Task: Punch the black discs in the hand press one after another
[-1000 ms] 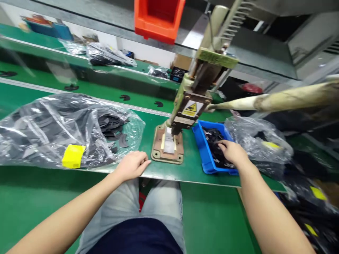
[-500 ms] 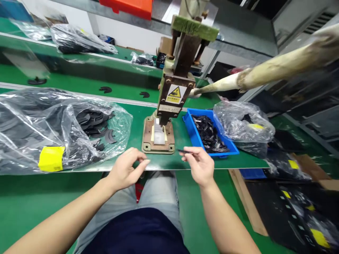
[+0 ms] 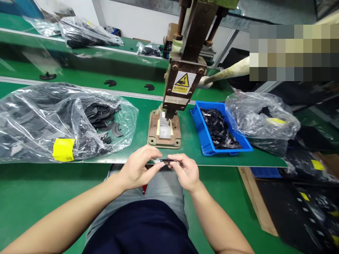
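Observation:
My right hand (image 3: 186, 173) pinches a small, narrow black plastic part (image 3: 165, 160) between thumb and fingers, just above the bench's front edge. My left hand (image 3: 141, 168) is at the part's left end, thumb and forefinger apart; whether the thumb touches the part I cannot tell. Straight ahead of both hands stands a hand press (image 3: 182, 70) with a yellow warning label. On its base plate (image 3: 153, 132) is a pale metal block (image 3: 165, 131) under the ram. To the right, a blue bin (image 3: 208, 148) holds many small black parts (image 3: 219, 128).
A large clear bag (image 3: 37, 116) of curved dark pieces lies at the left. Another plastic bag (image 3: 262, 123) is right of the bin. A pale wrapped lever (image 3: 227, 72) slopes up rightward. Behind, loose curved black pieces (image 3: 110, 83) rest on a green strip.
My right hand has brought the black part leftward, away from beside the bin. My left hand has moved right to meet it. The view has shifted slightly.

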A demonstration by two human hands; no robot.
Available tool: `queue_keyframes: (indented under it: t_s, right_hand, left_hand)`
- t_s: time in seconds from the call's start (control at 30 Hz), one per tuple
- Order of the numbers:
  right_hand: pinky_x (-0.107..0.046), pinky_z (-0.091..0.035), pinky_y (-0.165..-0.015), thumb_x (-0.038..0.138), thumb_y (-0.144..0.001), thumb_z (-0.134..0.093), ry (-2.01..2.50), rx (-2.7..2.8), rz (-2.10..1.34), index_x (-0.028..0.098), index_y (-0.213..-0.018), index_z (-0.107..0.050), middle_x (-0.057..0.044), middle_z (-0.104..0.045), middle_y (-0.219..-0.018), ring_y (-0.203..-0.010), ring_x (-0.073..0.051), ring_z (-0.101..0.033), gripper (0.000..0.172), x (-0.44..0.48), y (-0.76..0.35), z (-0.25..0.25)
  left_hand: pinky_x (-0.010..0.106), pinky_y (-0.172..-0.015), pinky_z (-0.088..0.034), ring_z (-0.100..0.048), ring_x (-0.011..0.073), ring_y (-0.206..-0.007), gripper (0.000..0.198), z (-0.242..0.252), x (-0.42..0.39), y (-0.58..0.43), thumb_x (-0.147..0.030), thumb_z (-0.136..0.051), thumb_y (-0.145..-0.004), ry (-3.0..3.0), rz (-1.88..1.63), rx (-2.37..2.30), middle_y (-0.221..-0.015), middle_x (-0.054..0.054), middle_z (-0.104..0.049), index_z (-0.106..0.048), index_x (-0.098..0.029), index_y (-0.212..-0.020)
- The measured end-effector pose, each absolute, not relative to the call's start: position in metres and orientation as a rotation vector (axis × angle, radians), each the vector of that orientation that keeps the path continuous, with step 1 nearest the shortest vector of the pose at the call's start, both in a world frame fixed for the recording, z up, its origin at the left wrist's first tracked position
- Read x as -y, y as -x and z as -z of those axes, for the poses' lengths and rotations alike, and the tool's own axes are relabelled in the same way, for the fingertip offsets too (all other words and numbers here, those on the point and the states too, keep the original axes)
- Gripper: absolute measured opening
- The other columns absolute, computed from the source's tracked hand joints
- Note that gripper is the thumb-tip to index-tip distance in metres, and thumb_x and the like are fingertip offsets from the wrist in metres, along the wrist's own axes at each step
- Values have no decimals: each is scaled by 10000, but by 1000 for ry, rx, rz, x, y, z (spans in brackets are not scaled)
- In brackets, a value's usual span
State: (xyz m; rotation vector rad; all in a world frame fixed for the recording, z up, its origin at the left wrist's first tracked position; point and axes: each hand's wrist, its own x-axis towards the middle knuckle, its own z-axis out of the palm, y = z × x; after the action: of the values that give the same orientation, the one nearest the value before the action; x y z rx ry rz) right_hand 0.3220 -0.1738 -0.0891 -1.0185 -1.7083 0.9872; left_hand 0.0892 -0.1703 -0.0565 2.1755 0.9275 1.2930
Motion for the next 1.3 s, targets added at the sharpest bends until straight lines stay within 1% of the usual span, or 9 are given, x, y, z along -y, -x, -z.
queue_keyframes:
  t_s: [0.23, 0.33, 0.47, 0.6, 0.77, 0.97, 1.03, 1.17, 1.3]
  right_hand:
    - [-342, -632, -866, 276, -983, -617, 922, 1798, -918, 291, -1203, -730, -37, -787, -992, -888, -164, -747, 248, 170, -323, 87]
    - [-360, -615, -873, 246, -973, -626, 838, 1884, -889, 309, -1200, -743, -41, -772, -1012, -929, -171, -721, 262, 165, -322, 81]
    - [-341, -596, -859, 187, -967, -620, 719, 2010, -876, 337, -1237, -730, -31, -740, -1004, -937, -157, -690, 328, 160, -320, 70]
    - [-354, -579, -901, 205, -954, -648, 822, 2045, -734, 312, -1319, -670, -53, -703, -1121, -988, -165, -663, 381, 143, -333, 47]
    - [-375, -567, -958, 335, -973, -645, 918, 1577, -256, 247, -1171, -684, -55, -664, -1067, -999, -178, -666, 220, 90, -363, -33]
    - [-395, -565, -1016, 653, -962, -517, 394, 1578, -290, 171, -1309, -595, -57, -651, -1204, -1117, -173, -706, 599, 60, -350, -153]
    - [-336, -578, -919, 659, -922, -543, 377, 1650, -336, 151, -1209, -621, -19, -651, -1080, -976, -118, -708, 589, 61, -340, -169]
    - [-252, -545, -694, 400, -944, -693, 380, 1572, -344, 205, -892, -566, 62, -545, -772, -677, -65, -592, 238, 68, -331, -160]
    - [-343, -575, -710, 352, -907, -725, 447, 1535, -274, 235, -737, -533, 36, -549, -687, -670, -127, -616, 282, 87, -332, -118]
  left_hand:
    - [355, -803, -574, -664, 187, -874, 108, 53, 168, -91, -326, -680, -977, -1871, -1040, -970, -959, 70, -710, -670, -223, -1011]
    - [332, -702, -566, -649, 167, -746, 251, 56, 164, -90, -450, -649, -989, -1429, -796, -906, -819, 48, -685, -642, -205, -935]
    - [299, -651, -558, -647, 139, -659, 362, 60, 160, -90, -458, -825, -847, -1065, -624, -713, -764, 20, -688, -578, -202, -915]
    - [308, -688, -581, -697, 150, -698, 425, 62, 143, -86, -425, -848, -828, -1079, -747, -714, -810, 4, -691, -598, -210, -1095]
    - [336, -826, -594, -724, 175, -818, 284, 70, 80, -76, -426, -749, -893, -1454, -1065, -1033, -904, 47, -742, -666, -177, -1002]
    - [337, -900, -553, -707, 204, -908, 178, 71, 19, -81, -340, -644, -947, -2115, -935, -1348, -999, 50, -779, -748, -201, -985]
    - [349, -945, -543, -708, 222, -969, 189, 67, 13, -85, -299, -608, -958, -2249, -858, -1336, -1031, 64, -778, -764, -198, -993]
    - [359, -990, -541, -700, 240, -1053, 215, 59, 9, -89, -266, -579, -970, -2374, -747, -1257, -1059, 81, -760, -779, -192, -1001]
    - [354, -1011, -542, -702, 230, -1076, 218, 60, 4, -89, -229, -573, -970, -2413, -709, -1210, -1071, 75, -757, -784, -200, -1017]
